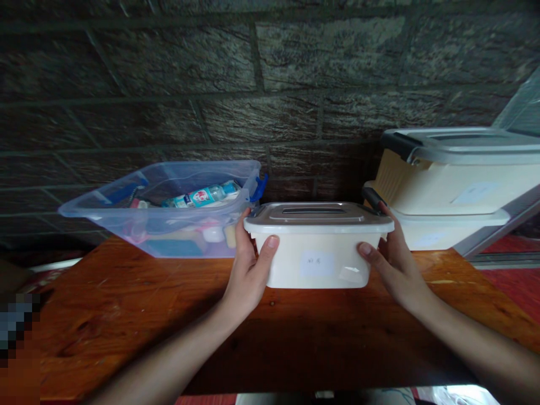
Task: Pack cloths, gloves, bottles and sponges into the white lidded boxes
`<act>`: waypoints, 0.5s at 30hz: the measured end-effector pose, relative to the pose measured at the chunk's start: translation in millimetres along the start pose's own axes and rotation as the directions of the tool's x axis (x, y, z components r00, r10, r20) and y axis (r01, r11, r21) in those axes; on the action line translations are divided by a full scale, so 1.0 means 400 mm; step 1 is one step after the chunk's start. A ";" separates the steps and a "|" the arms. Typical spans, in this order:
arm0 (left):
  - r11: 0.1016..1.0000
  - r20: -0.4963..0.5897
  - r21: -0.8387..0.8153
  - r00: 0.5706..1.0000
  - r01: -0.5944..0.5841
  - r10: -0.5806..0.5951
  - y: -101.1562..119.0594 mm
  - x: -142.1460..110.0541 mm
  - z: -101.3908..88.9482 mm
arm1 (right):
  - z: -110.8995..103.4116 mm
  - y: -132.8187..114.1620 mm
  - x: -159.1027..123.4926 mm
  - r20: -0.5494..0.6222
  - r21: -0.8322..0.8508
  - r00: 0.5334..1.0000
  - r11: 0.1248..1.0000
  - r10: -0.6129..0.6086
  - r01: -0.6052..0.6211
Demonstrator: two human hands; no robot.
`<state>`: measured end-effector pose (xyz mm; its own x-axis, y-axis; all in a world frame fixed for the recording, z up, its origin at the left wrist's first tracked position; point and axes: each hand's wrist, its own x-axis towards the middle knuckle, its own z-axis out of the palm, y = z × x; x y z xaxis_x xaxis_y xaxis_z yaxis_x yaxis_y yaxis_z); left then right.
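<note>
Box (291, 261) between left hand (248, 270) and right hand (399, 270), both gripping its ends, over the table (126, 315), contact unclear. White, upright, lid (318, 228) on, handwritten label (317, 262) in front. Open bin (109, 212) holding a bottle (200, 197) just beside at left, stacked boxes (442, 188) at right, brick wall (295, 62) behind.

From here I see a white box (318, 245), a bluish tub (169, 212) with blue latches (259, 188), an orange-brown table (320, 332), a dark brick-patterned wall (291, 62).
</note>
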<state>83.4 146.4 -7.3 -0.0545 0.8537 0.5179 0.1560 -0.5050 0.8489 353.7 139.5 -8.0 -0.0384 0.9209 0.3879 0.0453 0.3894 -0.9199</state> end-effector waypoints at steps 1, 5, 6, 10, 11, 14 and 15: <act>1.000 0.000 0.000 1.000 0.006 -0.006 -0.001 -0.001 -0.001 | 0.000 0.000 0.000 0.000 0.000 1.000 1.000 -0.003 0.003; 1.000 0.005 0.000 1.000 0.020 -0.020 0.000 -0.004 -0.003 | -0.002 -0.005 0.001 0.003 0.013 1.000 1.000 -0.003 0.003; 1.000 0.007 -0.001 1.000 0.022 -0.022 0.002 -0.005 -0.004 | -0.002 -0.006 0.000 0.004 0.012 1.000 1.000 0.000 0.000; 1.000 0.010 0.014 1.000 0.028 -0.028 0.009 -0.006 -0.004 | -0.003 -0.011 -0.002 -0.004 -0.020 1.000 1.000 -0.005 0.005; 0.999 0.007 0.019 1.000 0.030 -0.031 0.010 -0.006 -0.004 | -0.002 -0.011 -0.003 -0.007 -0.029 1.000 1.000 -0.010 0.010; 0.999 -0.005 0.022 0.999 0.034 -0.034 0.009 -0.006 -0.004 | -0.002 -0.010 -0.002 -0.009 -0.029 1.000 1.000 -0.008 0.008; 0.999 -0.005 0.019 0.999 0.034 -0.034 0.008 -0.006 -0.004 | -0.002 -0.009 -0.002 -0.012 -0.019 1.000 1.000 -0.006 0.006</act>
<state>82.4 142.5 -5.4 -0.0651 0.8698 0.4891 0.1723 -0.4730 0.8641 354.2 137.3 -4.8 -0.0269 0.9187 0.3940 0.0641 0.3949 -0.9165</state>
